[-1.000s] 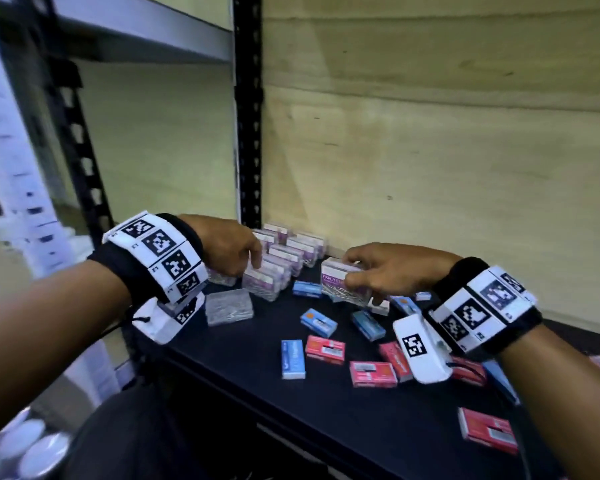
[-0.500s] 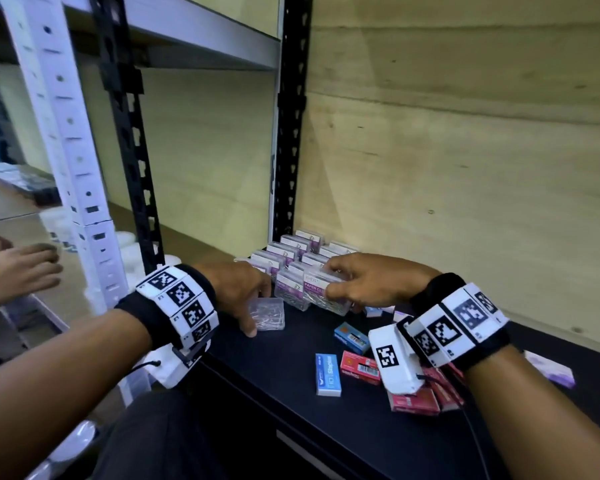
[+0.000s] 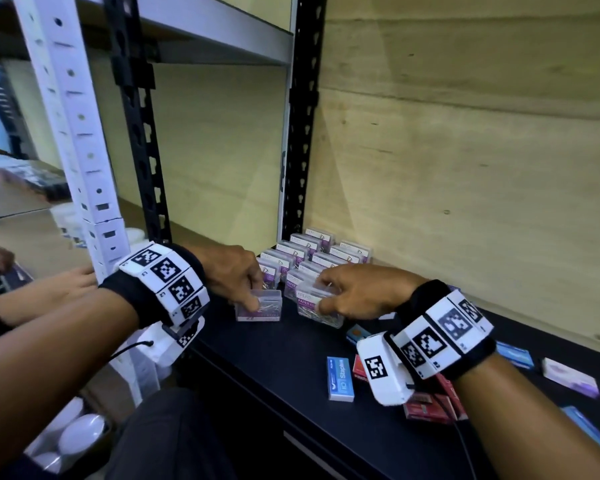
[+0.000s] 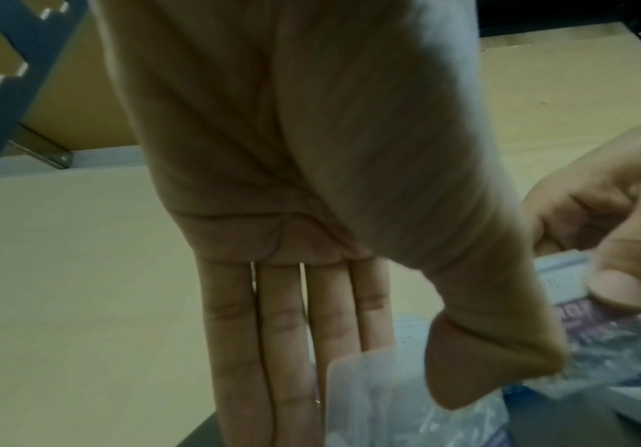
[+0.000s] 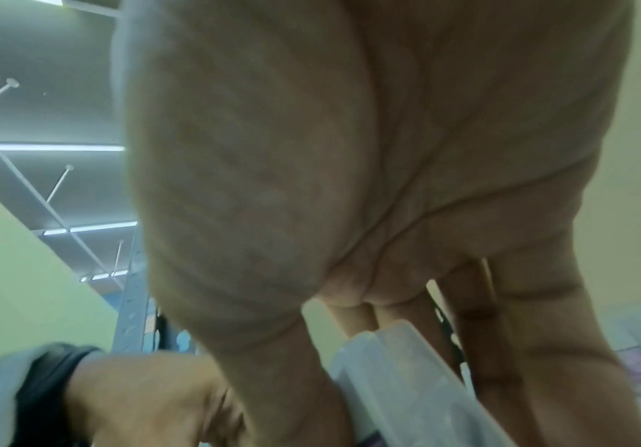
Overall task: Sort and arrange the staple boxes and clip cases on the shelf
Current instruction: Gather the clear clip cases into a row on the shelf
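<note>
On the black shelf (image 3: 274, 362), several clear clip cases with purple labels (image 3: 312, 252) stand in rows at the back left corner. My left hand (image 3: 246, 289) pinches a clear clip case (image 3: 260, 306) between thumb and fingers, just in front of the rows; the left wrist view shows that case (image 4: 372, 393) under the thumb. My right hand (image 3: 347, 292) grips another clear clip case (image 3: 317, 308) with a paper-clip label, right beside the first. In the right wrist view that case's edge (image 5: 399, 363) lies between thumb and fingers. Blue (image 3: 340, 377) and red staple boxes (image 3: 426, 408) lie scattered in front.
A black upright post (image 3: 302, 133) stands behind the rows, against a wooden back wall (image 3: 465, 168). A white upright (image 3: 77, 133) and another black upright (image 3: 136, 133) stand left. A purple-white box (image 3: 570, 377) lies far right. Another person's hand (image 3: 66, 282) is at the left.
My left hand has taken hold of the loose clear case it was touching. My right hand has brought its case down in front of the rows, next to the left one. The camera has shifted left.
</note>
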